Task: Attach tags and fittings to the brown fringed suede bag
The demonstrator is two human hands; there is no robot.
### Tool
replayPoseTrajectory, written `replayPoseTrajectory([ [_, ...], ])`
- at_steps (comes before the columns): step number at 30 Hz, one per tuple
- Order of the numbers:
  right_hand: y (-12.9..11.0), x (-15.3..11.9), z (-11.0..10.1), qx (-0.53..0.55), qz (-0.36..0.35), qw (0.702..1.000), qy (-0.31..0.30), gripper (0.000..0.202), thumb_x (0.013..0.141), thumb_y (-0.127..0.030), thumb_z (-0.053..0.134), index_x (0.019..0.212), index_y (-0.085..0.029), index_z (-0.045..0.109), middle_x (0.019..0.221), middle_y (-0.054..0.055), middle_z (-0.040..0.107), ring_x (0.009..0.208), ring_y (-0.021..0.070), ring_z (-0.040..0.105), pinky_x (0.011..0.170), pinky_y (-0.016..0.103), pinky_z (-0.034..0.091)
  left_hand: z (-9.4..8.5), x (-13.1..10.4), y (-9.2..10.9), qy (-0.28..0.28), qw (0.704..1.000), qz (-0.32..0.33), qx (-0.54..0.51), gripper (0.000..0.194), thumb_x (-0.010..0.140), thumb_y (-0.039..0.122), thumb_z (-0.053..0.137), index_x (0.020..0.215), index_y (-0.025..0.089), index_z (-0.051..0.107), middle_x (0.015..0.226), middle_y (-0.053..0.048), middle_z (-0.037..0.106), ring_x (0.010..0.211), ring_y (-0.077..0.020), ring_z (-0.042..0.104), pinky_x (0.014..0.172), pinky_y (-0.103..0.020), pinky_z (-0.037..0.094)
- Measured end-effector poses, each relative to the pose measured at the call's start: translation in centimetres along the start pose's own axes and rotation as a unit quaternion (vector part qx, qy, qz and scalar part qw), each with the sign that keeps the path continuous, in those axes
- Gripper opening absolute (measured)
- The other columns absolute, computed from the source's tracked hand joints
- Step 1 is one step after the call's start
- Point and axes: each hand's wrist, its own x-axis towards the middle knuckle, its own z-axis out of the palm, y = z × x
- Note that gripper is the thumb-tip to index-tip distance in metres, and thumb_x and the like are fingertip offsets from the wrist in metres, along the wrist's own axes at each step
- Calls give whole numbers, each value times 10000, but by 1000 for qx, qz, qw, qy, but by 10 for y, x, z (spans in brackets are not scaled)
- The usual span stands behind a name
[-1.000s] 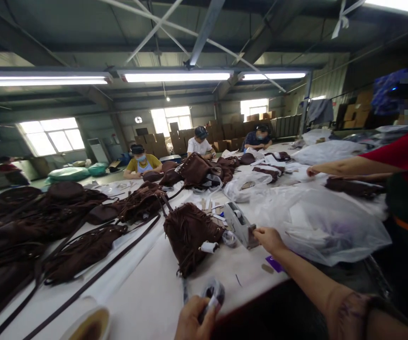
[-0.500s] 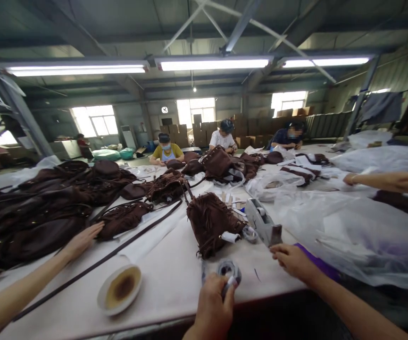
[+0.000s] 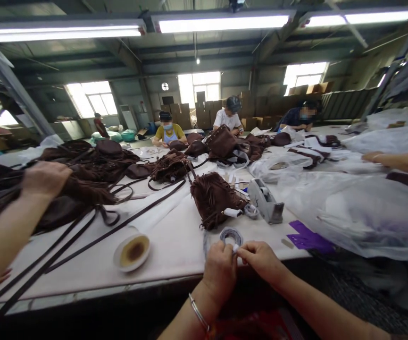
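My left hand (image 3: pixel 220 264), with a bracelet at its wrist, is closed at the table's front edge. It grips the small white wrapped end (image 3: pixel 235 248) of a grey coil (image 3: pixel 230 234). The fingertips of my right hand (image 3: pixel 258 257) pinch that same white end from the right. Beyond them lies a dark brown fringed bag (image 3: pixel 214 198) with a white-wrapped piece (image 3: pixel 232 212) and a second grey coil (image 3: pixel 251 211) beside it. A grey tape dispenser (image 3: pixel 265 200) stands right of the bag.
A co-worker's hand (image 3: pixel 46 179) grips a brown bag in the left pile (image 3: pixel 94 163). A white dish (image 3: pixel 132 253) of brownish liquid sits near the front edge. Purple pieces (image 3: pixel 308 237) and plastic sheeting (image 3: pixel 359 212) lie right. Another person's arm (image 3: pixel 398 160) reaches in; several people sit opposite.
My right hand has moved left from beside the tape dispenser to the white end in my left hand. At left, a co-worker's hand has risen and closed on a bag.
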Motion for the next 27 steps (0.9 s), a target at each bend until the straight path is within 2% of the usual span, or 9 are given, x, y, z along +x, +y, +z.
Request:
replayPoseTrajectory([
  [8,8,-1,10,-2,52,997,50,417,678,-580,570,506,-207,497,504,-14,472,527,136,419,533,281,315,1,-3,0,28,995,62,74,116,872,79,577,840,191,568,790,-45,572,728,-225,536,652,-333,480],
  [14,18,3,20,-4,78,992,101,468,637,-627,596,490,-232,391,498,-36,371,518,120,350,481,267,275,5,-3,1,-7,996,40,78,176,842,1,547,815,174,564,772,-53,592,707,-215,552,642,-316,483],
  [18,29,9,27,8,105,992,68,495,634,-672,598,512,-236,399,468,-31,387,467,125,376,451,272,278,11,-7,-2,39,996,30,79,177,802,5,584,782,181,574,723,-50,594,664,-216,565,586,-315,453],
  [21,41,18,30,2,150,989,17,468,651,-674,597,544,-235,478,429,0,450,418,165,444,439,300,321,29,-13,-7,89,991,13,99,159,737,56,669,763,189,586,686,-49,596,638,-217,577,534,-305,400],
  [22,45,23,30,-5,143,990,15,437,640,-645,616,539,-238,492,436,17,482,433,189,484,450,313,349,38,-14,-11,110,988,13,111,167,710,72,697,742,190,583,666,-50,590,621,-214,573,514,-301,374],
  [24,52,31,29,-5,76,997,2,294,547,-493,719,553,-249,555,543,57,610,584,253,600,537,332,435,58,-15,-18,136,981,24,133,189,666,85,724,690,193,572,616,-55,566,567,-202,548,468,-300,306],
  [27,59,38,25,-14,-12,1000,0,203,417,-308,752,566,-295,615,664,53,698,761,317,657,677,347,498,81,-16,-27,126,979,1,160,177,688,106,720,655,201,575,579,-72,539,524,-194,511,443,-309,246],
])
